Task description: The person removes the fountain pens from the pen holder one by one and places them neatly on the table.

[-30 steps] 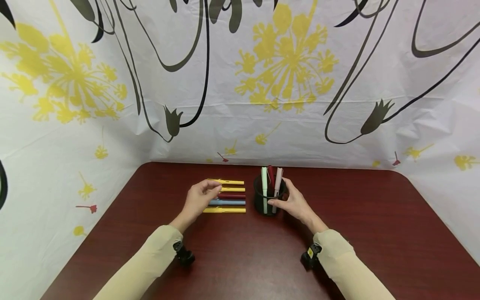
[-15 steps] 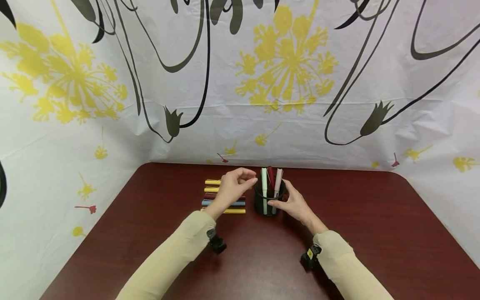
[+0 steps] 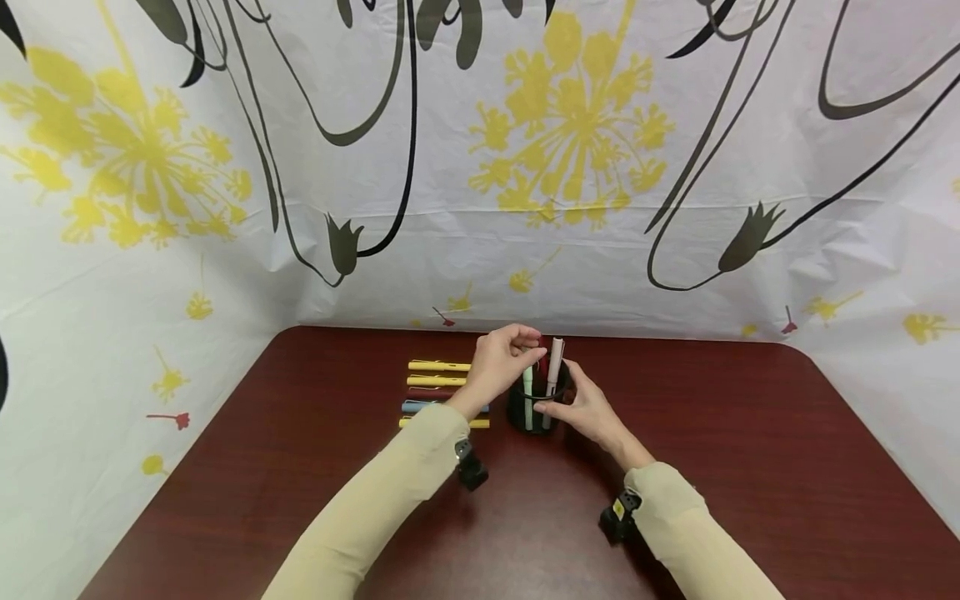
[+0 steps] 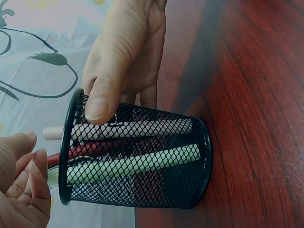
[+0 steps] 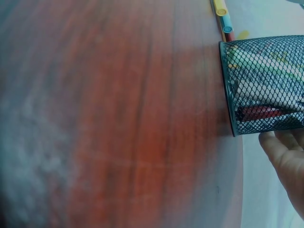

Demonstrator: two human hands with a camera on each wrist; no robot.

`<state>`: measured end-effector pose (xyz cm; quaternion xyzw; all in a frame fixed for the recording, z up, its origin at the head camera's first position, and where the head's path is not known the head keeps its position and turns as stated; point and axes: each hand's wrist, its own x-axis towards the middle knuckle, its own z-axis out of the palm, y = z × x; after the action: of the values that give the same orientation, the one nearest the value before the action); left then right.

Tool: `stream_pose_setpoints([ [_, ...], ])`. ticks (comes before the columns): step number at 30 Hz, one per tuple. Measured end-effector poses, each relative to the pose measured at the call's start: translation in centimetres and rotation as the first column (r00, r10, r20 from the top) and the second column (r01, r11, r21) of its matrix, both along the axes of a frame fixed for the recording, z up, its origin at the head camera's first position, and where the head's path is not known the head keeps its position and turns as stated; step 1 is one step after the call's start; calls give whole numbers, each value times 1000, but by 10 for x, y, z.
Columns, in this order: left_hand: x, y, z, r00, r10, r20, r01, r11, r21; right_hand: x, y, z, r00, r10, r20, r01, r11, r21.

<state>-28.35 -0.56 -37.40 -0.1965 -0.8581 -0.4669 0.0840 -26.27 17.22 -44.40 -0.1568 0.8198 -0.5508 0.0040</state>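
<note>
Your right hand (image 3: pixel 591 410) grips the round black mesh cup (image 4: pixel 176 176), and your nearer left hand (image 3: pixel 504 360), fingers half-curled, hold unclear, is just left of the slim near-upright red pen (image 4: pixel 55 159) inside, towards the dark-red table (image 3: pixel 720 433)'s far edge.

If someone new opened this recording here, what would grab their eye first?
Probably the backdrop behind the table, printed with big yellow flower heads and dark, curling stems. Next, near the table's far edge, the black mesh cup holding upright pens, gripped by the right hand, with the left hand at the pens' tops. Left of the cup, a row of pens, mostly yellow, lies flat.
</note>
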Motion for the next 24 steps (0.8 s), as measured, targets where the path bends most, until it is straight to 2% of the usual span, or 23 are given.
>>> stream_pose_setpoints([
  [7,0,10,1,1000,12,-8,-12,999,-32,0,1,0,1000,10,8,-10,1000,-5],
  [14,-2,19,-2,997,-6,-83,0,997,-77,0,1,0,1000,23,-7,-24,1000,-21],
  [19,-4,23,-4,990,-6,-142,-13,991,-134,0,1,-1,1000,28,-9,-29,999,-23],
  [24,-5,27,-4,986,1,-169,-33,982,-188,-1,2,-1,1000,23,-7,-23,1000,-7],
])
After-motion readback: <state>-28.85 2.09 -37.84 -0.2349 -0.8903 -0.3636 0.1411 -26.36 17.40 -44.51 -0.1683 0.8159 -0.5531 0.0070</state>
